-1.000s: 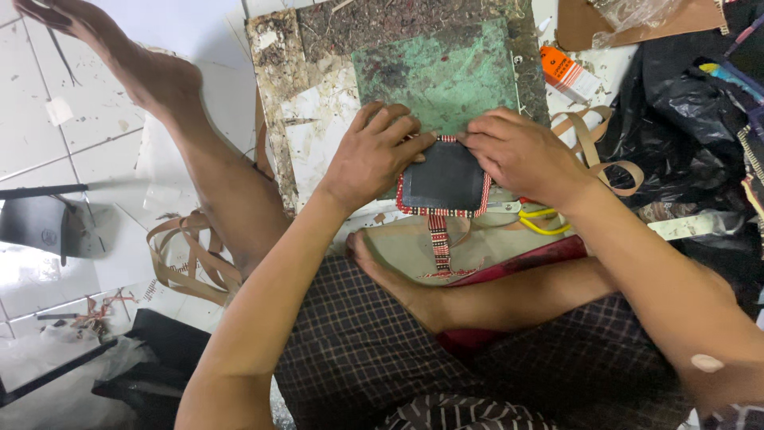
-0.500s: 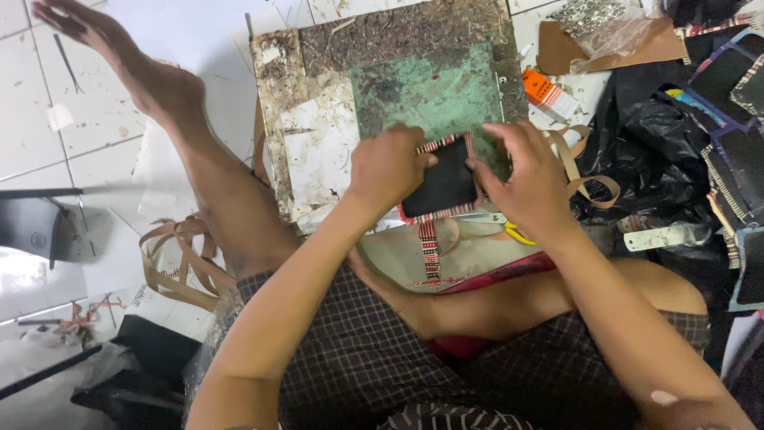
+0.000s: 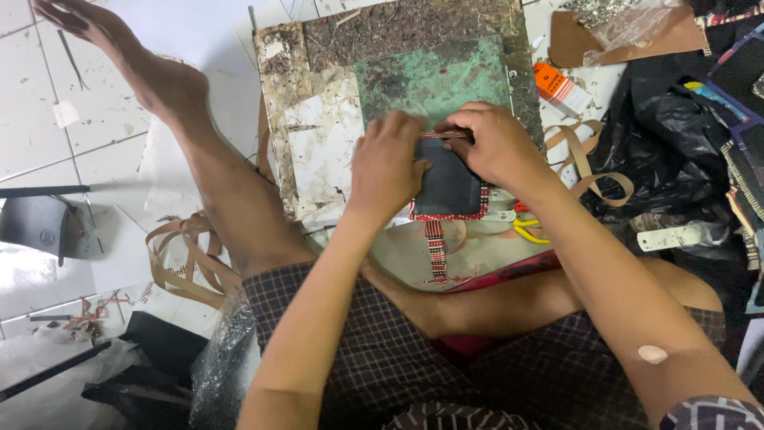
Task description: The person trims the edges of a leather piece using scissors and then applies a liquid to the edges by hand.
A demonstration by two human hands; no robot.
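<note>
Risk of slippage first: dark pouch (image 3: 448,187) with red patterned trim lying flat on a stained work board (image 3: 318,119) on the tiled floor (image 3: 48,119), over the board's near right part, just below a green cutting mat (image 3: 434,80). Left hand (image 3: 387,163) spread palm-down on the pouch's left half, fingers (image 3: 402,131) curled toward its top edge. Right hand (image 3: 493,143) clamped over the top right corner, fingers pinched narrow on the red trim there; exact grip hidden under the knuckles.

Likely trouble from uneven pressing: trim creeping off the edge, or a crease setting in at the corner. Dirty, flaking board surface directly underneath, so grit or old residue possibly marking the dark fabric. Woven strap (image 3: 434,247) hanging off the board's near edge toward the folded legs, easy to snag with a wrist or knee and so tug the pouch askew. Yellow-handled scissors (image 3: 532,229) just beside the pouch, under the right forearm: hazard for a sliding arm. Loose tan strips (image 3: 593,159) and a small orange-and-white box (image 3: 561,87) near the right hand, liable to be swept along. Black plastic bag (image 3: 652,143) further right, well apart.
</note>
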